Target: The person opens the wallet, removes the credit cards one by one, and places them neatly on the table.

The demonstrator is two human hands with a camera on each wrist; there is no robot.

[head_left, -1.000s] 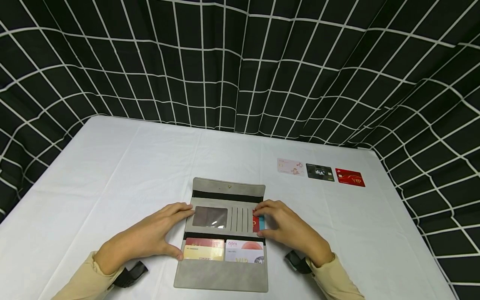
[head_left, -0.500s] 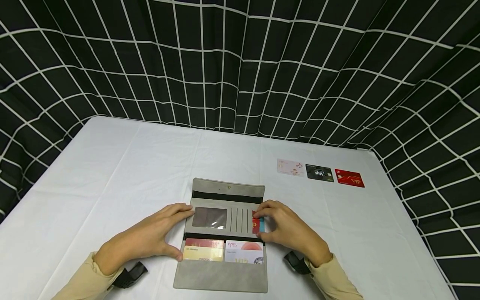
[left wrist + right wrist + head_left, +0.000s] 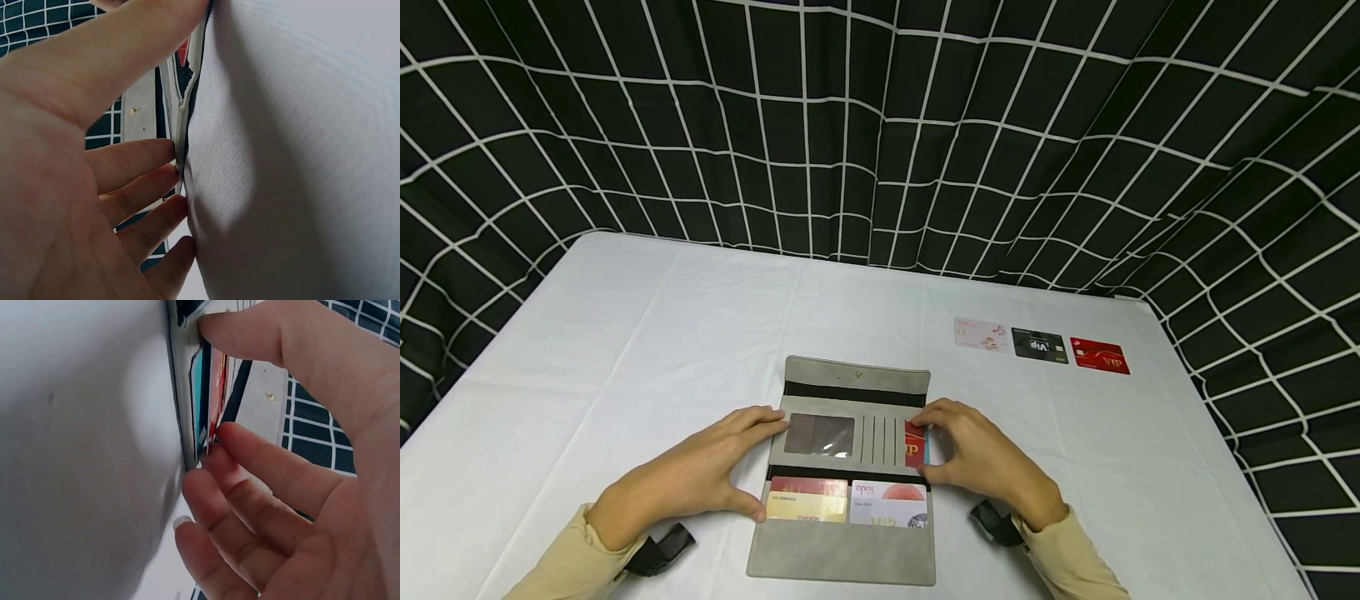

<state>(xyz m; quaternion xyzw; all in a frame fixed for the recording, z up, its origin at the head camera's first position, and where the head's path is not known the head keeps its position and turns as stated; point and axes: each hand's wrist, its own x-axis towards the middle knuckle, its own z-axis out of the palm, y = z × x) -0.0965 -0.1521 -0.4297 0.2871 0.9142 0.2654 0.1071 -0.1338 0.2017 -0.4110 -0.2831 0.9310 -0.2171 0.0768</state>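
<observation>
A grey wallet (image 3: 841, 553) lies unfolded on the white table. My left hand (image 3: 688, 467) rests along its left edge, fingers nearly straight and spread, thumb lower down by the front cards. At the wallet's right side, my right hand (image 3: 973, 446) pinches a red VIP card (image 3: 914, 450) between thumb and forefinger. That card sticks partly out of the slot section, and a blue card (image 3: 198, 394) shows beside it in the right wrist view. In the lower pocket sit a gold card (image 3: 807, 507), a dark red card (image 3: 808, 485) behind it, and pale cards (image 3: 889, 505).
Beyond the wallet on the right, a pale pink card (image 3: 982, 334), a black VIP card (image 3: 1039, 345) and another red VIP card (image 3: 1100, 356) lie in a row on the table (image 3: 625, 350). A black gridded curtain (image 3: 842, 125) surrounds the table's back and sides.
The red card in my right hand has slid rightward out of its slot, covering more of the blue card. My left hand has stayed in place.
</observation>
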